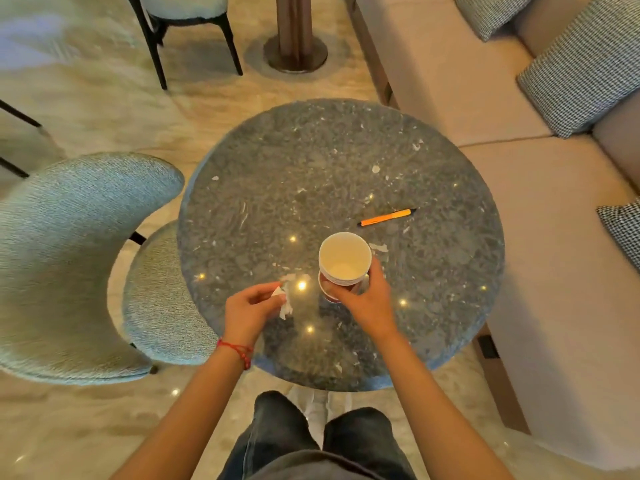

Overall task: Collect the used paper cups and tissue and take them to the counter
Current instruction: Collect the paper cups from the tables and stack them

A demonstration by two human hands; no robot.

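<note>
— At the lower middle of the frame, what's in the hands?
— The right hand [365, 299] grips a stack of paper cups [344, 263], upright, mouth up, over the round stone table [311, 161]. Red print shows on the lower cup; I can't read it.
— And the other?
— The left hand [249, 311], fingers curled, pinches a crumpled white tissue [284, 303] just left of the cups.
— Anything else?
— An orange pen [386, 217] lies right of centre, its long axis running lower left to upper right. A blue chair [69, 254] sits at left, a beige sofa [536, 237] at right.
</note>
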